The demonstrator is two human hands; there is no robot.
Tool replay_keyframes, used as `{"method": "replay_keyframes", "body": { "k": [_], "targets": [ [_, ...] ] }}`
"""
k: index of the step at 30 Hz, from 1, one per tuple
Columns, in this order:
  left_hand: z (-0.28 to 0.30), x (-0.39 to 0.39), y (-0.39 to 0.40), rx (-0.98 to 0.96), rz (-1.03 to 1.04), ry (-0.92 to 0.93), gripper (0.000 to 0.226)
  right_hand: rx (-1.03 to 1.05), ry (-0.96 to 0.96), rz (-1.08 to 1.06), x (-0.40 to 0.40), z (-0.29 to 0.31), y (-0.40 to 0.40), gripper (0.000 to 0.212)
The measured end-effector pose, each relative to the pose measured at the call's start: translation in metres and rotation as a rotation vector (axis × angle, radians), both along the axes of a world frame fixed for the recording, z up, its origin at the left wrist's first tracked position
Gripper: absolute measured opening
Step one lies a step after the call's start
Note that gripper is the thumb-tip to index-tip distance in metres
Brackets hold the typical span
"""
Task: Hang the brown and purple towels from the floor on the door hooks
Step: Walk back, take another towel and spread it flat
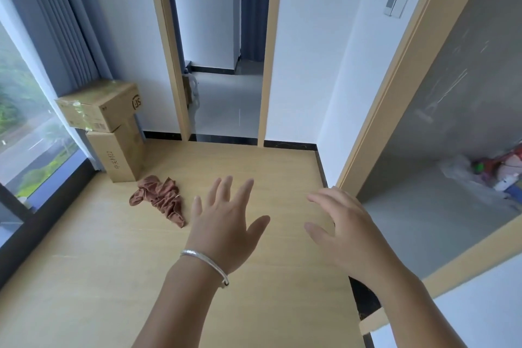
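We have hung nothing yet: the brown towel [159, 198] lies crumpled on the floor [113, 263] just beside the cardboard boxes [118, 133]. Our left hand [226, 229] and right hand [343, 230] hover released, fingers spread. No purple towel or hooks visible.

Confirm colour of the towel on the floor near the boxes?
Brown, a rusty tone. The crumpled towel shows best in the head view, beside the stacked cardboard boxes.
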State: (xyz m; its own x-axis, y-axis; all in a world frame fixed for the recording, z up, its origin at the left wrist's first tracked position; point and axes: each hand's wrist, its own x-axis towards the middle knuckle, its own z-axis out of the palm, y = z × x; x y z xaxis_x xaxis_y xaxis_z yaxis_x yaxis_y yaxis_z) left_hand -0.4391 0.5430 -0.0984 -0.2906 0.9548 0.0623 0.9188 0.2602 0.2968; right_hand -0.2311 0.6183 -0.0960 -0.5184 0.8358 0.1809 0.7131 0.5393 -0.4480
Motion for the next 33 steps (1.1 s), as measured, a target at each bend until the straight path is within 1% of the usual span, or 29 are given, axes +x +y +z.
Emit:
{"method": "replay_keyframes", "body": {
  "k": [6,10,15,21,27,33],
  "targets": [
    [-0.001,-0.024,0.048,-0.016,-0.015,0.014,0.072,0.073,-0.063,-0.063,-0.028,-0.002,0.048,0.055],
    [-0.004,-0.035,0.094,-0.033,-0.012,0.036,0.072,0.06,-0.059,-0.07,-0.038,-0.009,0.096,0.057],
    [-0.006,-0.041,0.172,-0.023,0.004,0.088,0.076,0.066,-0.036,-0.058,-0.045,-0.015,0.18,0.057],
    [0.008,-0.032,0.277,0.117,0.01,0.136,0.078,0.083,0.014,-0.057,-0.043,-0.001,0.289,0.056],
    [0.008,-0.027,0.367,0.128,0.003,0.122,0.079,0.095,0.01,-0.033,-0.048,0.006,0.38,0.055],
    [0.008,-0.043,0.446,0.126,-0.007,0.113,0.079,0.084,-0.005,-0.048,-0.067,0.009,0.46,0.054]
  ]
}}
